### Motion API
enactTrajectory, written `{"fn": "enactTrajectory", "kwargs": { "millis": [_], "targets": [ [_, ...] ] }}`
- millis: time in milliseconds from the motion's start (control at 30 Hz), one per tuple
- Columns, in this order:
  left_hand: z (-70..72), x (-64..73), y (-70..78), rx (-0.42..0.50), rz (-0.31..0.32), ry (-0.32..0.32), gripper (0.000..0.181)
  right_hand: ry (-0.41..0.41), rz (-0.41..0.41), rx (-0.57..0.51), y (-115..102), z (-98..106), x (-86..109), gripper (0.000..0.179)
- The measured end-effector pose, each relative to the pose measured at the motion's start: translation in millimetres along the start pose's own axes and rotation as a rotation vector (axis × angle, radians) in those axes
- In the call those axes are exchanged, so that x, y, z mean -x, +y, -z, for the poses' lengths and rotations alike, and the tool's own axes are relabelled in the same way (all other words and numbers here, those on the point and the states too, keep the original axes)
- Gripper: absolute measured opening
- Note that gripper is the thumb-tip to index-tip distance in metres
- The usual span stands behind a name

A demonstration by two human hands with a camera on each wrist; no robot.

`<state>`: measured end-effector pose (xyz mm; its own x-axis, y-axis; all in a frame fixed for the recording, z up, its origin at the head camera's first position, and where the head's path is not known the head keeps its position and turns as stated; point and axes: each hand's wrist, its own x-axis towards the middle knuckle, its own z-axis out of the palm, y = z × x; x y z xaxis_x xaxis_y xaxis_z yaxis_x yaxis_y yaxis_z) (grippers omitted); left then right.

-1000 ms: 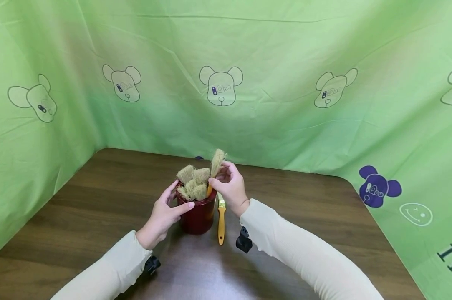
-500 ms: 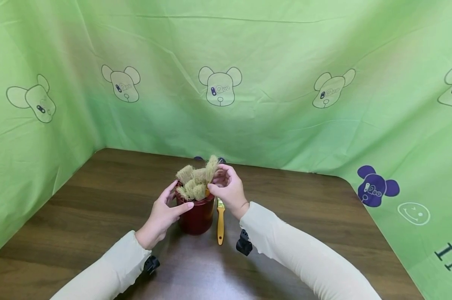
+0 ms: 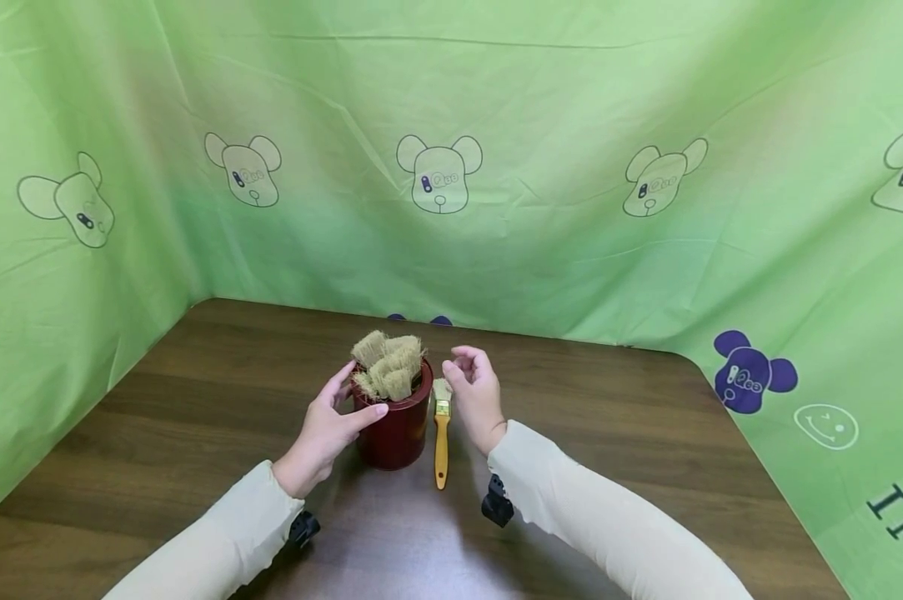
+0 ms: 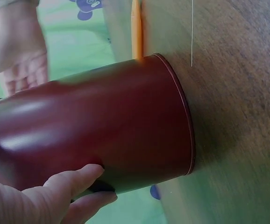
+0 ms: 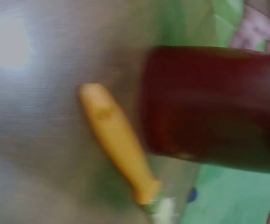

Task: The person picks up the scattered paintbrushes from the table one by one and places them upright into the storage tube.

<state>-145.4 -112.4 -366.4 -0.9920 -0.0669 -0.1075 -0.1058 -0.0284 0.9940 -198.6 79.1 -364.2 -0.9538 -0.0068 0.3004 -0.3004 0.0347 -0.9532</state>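
A dark red cylindrical container [image 3: 393,437] stands upright on the table, with several paintbrushes [image 3: 393,367] in it, pale bristles up and handles hidden inside. My left hand [image 3: 327,433] holds the container from the left, thumb along the near rim and fingers round the far left side. In the left wrist view the fingers [image 4: 79,182] lie against its dark red wall. My right hand [image 3: 477,398] holds nothing, fingers loosely bent, just right of the container. Between them a loose paintbrush [image 3: 441,446] with a yellow-orange handle lies on the table, bristles pointing away from me.
The brown wooden table [image 3: 609,467] extends around the container on all sides. A green printed cloth [image 3: 556,208] hangs behind it and along both sides. Black wrist cameras [image 3: 498,502] sit under both sleeves.
My right hand lowered a paintbrush into the container among the others, let it go, and drew back to the right. The left hand stayed on the container.
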Motion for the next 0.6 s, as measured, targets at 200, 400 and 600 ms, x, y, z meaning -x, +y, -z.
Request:
{"fn": "enactTrajectory", "kwargs": {
  "millis": [200,400,600],
  "targets": [
    [-0.3,0.0,-0.4,-0.005,-0.01,-0.001,0.08,-0.213,-0.197,0.47,26,11,18.3,0.051],
    [-0.7,0.1,-0.6,-0.01,-0.005,-0.012,0.08,-0.493,-0.236,0.823,30,18,33.5,0.051],
    [-1.4,0.7,0.6,-0.015,-0.001,-0.009,0.08,-0.574,-0.21,0.981,28,37,32.9,0.032]
  ]
}}
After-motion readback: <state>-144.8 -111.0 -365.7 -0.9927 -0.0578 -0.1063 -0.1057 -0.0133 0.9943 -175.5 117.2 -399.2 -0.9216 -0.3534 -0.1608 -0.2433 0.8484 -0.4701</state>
